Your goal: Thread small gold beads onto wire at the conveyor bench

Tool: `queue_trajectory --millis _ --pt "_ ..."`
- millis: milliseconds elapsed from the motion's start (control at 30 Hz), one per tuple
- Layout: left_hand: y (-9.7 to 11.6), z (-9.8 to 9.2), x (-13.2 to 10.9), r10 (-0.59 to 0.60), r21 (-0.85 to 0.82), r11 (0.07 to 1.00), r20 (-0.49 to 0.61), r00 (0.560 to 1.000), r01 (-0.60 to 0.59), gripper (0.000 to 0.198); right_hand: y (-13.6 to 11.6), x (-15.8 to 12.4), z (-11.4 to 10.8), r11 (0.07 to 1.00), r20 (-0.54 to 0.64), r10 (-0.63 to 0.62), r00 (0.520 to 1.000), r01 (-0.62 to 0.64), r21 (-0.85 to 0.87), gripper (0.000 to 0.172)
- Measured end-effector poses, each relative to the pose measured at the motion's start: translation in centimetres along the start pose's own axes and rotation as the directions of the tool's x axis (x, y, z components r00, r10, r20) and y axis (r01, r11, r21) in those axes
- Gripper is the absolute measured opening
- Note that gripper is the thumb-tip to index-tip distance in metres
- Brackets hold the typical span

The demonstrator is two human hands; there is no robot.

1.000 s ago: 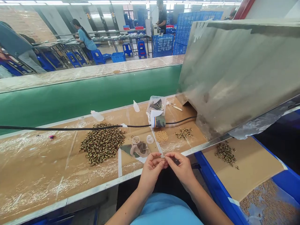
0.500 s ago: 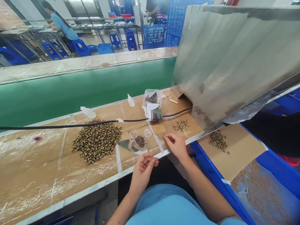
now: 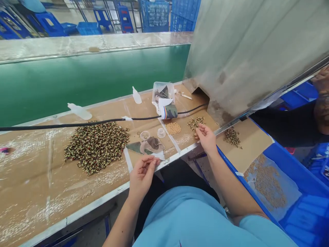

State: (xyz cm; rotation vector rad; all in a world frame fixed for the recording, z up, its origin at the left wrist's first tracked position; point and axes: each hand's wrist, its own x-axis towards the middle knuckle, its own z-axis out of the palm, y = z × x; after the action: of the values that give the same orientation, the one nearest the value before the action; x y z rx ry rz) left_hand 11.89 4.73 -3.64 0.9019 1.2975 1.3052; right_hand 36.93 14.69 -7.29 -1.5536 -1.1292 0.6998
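My left hand [image 3: 143,173] hovers at the table's front edge, its thumb and fingers pressed together. Whatever they may hold is too small to make out. My right hand [image 3: 207,139] is closed at the fingertips, by the lower edge of a small pile of brassy, dark pieces [image 3: 195,122]. Its grip is partly hidden. Between the hands lie a camouflage cloth scrap [image 3: 154,145], a clear round lid [image 3: 145,135] and a small clear cup [image 3: 161,132]. Tan round beads [image 3: 173,128] form a flat patch beside them. A large heap of dark and yellowish pieces [image 3: 99,145] spreads at the left.
A black cable [image 3: 108,121] crosses the table under a camouflage wrap [image 3: 170,112]. Behind stand a clear box [image 3: 163,90] and two white bottles [image 3: 136,96]. A metal hood [image 3: 246,58] rises at right, near a blue bin [image 3: 290,168]. Another person's arm [image 3: 322,106] shows far right.
My right hand has moved right, from beside the tan beads to the small brassy pile. My left hand stays pinched near the edge. The view has tilted down.
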Motion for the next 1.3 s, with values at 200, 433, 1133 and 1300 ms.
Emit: queue_trajectory --millis 200,433,1133,1300 --pt "-0.7 -2.1 1.1 -0.038 0.023 0.999 0.081 0.996 0.036 0.023 -0.4 -1.1 -0.5 0.998 -0.039 -0.05 0.998 0.051 0.033 0.031" --pt "-0.7 -3.2 1.9 -0.122 -0.048 0.99 0.167 0.978 0.132 0.023 -0.3 -1.2 0.3 0.994 -0.061 -0.105 0.993 0.103 -0.029 0.04" --pt "-1.6 -3.2 1.3 0.044 0.146 0.987 0.171 0.984 -0.07 0.013 0.1 -1.1 0.5 0.983 -0.013 -0.177 0.984 0.177 0.043 0.047" --pt "-1.5 -2.9 0.8 0.091 0.204 0.971 0.154 0.984 -0.122 0.013 0.5 -3.9 -1.5 0.985 0.039 -0.117 0.992 0.111 0.135 0.053"
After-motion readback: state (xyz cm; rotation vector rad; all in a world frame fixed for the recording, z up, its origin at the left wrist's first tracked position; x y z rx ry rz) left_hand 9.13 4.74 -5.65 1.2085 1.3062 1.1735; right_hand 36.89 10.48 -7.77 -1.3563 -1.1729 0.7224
